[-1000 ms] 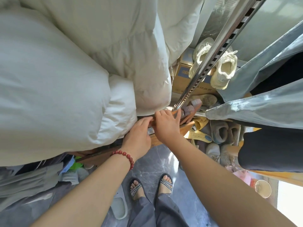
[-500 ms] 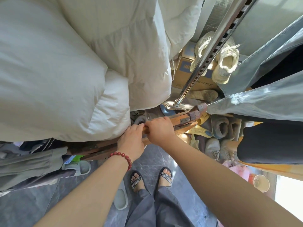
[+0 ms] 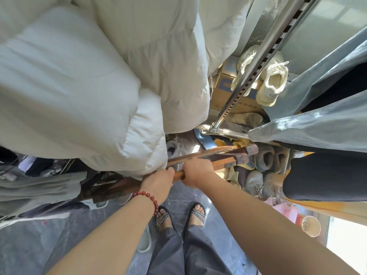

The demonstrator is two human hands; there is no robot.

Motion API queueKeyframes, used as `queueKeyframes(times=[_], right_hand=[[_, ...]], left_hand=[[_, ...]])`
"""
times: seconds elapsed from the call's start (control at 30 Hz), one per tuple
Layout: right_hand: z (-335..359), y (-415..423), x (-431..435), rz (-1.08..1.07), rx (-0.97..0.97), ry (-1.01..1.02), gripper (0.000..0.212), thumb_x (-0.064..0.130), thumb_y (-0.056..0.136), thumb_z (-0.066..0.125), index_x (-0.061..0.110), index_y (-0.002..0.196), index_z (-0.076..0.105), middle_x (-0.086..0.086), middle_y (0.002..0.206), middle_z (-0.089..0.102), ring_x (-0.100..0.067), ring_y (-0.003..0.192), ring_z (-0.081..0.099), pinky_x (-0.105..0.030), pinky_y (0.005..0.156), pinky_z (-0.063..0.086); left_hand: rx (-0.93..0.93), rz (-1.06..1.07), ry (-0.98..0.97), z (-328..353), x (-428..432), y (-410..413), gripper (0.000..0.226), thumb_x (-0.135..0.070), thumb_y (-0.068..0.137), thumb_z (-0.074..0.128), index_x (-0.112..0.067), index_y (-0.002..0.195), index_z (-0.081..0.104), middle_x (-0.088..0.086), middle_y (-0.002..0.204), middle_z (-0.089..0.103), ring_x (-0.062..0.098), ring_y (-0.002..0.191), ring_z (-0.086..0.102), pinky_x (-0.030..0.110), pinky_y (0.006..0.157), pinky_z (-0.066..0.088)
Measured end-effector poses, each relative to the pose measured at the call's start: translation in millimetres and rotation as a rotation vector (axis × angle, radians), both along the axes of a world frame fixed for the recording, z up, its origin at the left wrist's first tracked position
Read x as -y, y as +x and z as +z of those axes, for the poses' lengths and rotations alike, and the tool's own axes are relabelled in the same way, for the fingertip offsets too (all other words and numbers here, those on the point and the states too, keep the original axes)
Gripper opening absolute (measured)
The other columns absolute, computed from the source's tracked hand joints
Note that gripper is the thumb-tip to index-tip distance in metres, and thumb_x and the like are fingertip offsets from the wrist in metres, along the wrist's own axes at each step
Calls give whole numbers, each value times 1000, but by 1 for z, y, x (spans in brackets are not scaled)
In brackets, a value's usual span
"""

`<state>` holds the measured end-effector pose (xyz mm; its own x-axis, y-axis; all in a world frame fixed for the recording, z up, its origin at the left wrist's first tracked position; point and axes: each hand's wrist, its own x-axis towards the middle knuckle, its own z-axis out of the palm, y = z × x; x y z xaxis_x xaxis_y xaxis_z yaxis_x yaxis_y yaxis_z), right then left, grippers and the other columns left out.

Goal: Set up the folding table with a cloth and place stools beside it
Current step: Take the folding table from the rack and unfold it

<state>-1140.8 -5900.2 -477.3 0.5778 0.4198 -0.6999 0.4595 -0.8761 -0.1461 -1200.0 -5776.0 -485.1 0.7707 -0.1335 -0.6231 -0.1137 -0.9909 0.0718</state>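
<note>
Duvet (image 3: 79, 86) hides part of folded table (image 3: 224, 162), left hand (image 3: 158, 182), right hand (image 3: 195, 171), grips clenching it

The folding table (image 3: 222, 162), brown wood, folded flat, is sitting on edge, leg ends pointing right, left part lying under white bedding (image 3: 79, 86).

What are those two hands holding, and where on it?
The left hand and right hand both grip the folded wooden table by its top edge, side by side, partway along its length.
</note>
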Motion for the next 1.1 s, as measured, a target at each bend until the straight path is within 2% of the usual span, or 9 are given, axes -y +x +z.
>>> queueKeyframes(times=[0.07, 0.2, 0.4, 0.7, 0.83, 0.97, 1.1], right_hand=[[5, -9, 3, -14, -11, 10, 9, 23, 89, 51, 17, 88, 58, -4, 94, 62, -22, 77, 54, -31, 63, 38], [20, -27, 9, -21, -23, 27, 19, 22, 90, 49, 16, 102, 62, -5, 100, 64, -25, 91, 63, -30, 65, 40], [59, -43, 22, -59, -7, 30, 17, 24, 88, 49, 16, 95, 63, -1, 78, 49, -22, 71, 51, -30, 62, 43], [110, -95, 56, -110, 28, 61, 18, 33, 87, 53, 20, 95, 62, 1, 80, 51, -19, 72, 51, -28, 63, 40], [132, -105, 64, -167, 37, 60, 19, 30, 85, 52, 19, 93, 65, 2, 79, 51, -23, 81, 60, -28, 64, 42], [153, -120, 65, -205, 48, 48, 18, 30, 84, 52, 21, 90, 65, 2, 76, 54, -21, 73, 55, -28, 66, 47], [174, -146, 65, -237, 100, 21, 16, 34, 85, 53, 22, 88, 64, 6, 64, 45, -19, 69, 52, -27, 62, 41]], left_hand=[[8, -4, -4, 6, 2, -6, 26, -27, 95, 48, -11, 116, 46, 9, 115, 59, 27, 98, 62, 39, 79, 52], [-29, 30, -33, 23, 5, -21, 25, -29, 97, 45, -14, 116, 44, 6, 113, 62, 25, 101, 62, 37, 78, 48], [9, -38, -54, 53, 9, -28, 29, -34, 96, 47, -15, 117, 45, 5, 115, 61, 26, 102, 62, 38, 80, 48], [75, -169, 23, 106, 44, -67, 30, -35, 96, 47, -14, 117, 52, 3, 108, 66, 21, 94, 66, 31, 72, 50], [63, -161, -51, 131, 48, -72, 26, -35, 97, 44, -16, 113, 49, 2, 108, 64, 23, 97, 63, 33, 71, 46], [33, -218, -93, 157, 46, -74, 26, -36, 97, 42, -19, 115, 50, 2, 111, 61, 22, 101, 60, 31, 71, 40], [41, -331, -142, 177, 43, -89, 29, -40, 96, 41, -19, 115, 51, 2, 110, 63, 22, 98, 61, 30, 73, 43]])
